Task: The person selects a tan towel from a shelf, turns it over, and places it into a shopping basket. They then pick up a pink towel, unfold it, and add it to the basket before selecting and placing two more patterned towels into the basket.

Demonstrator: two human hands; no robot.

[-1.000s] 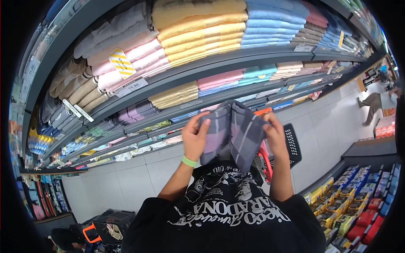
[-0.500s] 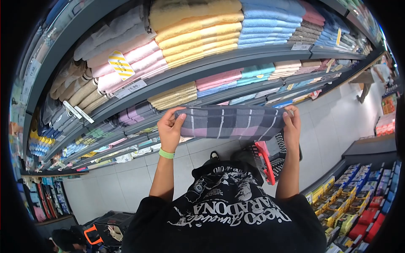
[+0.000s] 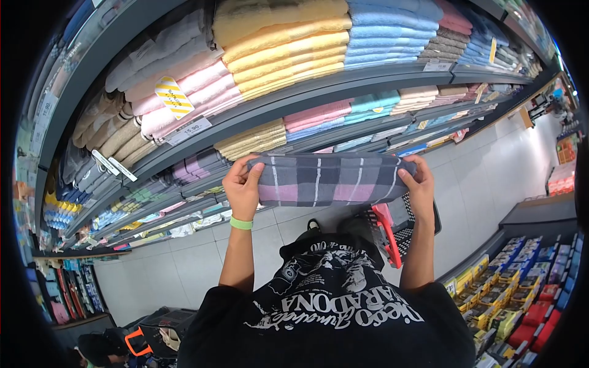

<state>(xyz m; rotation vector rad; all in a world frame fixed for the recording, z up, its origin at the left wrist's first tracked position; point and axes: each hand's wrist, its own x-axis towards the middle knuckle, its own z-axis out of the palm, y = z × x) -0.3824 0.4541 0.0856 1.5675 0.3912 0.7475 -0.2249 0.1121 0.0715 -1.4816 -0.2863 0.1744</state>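
A folded checked towel (image 3: 328, 179), dark grey with lilac squares and white stripes, is stretched level between my two hands in front of the shelves. My left hand (image 3: 242, 184), a green band on its wrist, pinches the left end with the thumb on top. At the right end, my right hand (image 3: 418, 183) grips the towel the same way; its other fingers are partly hidden behind the cloth. Below the right part of the towel is a dark basket with a red handle (image 3: 385, 230), partly covered by it.
Shelves hold stacks of yellow towels (image 3: 285, 43), blue towels (image 3: 392, 34) and pink towels (image 3: 190, 95), with price tags (image 3: 189, 130) on the edges. Small boxed goods (image 3: 509, 276) fill a display at lower right. Another cart with an orange handle (image 3: 138, 341) stands behind at lower left.
My hands and the towel have shifted slightly left, and the towel's lilac side has turned a little more towards me. The person walking at far right has gone from view.
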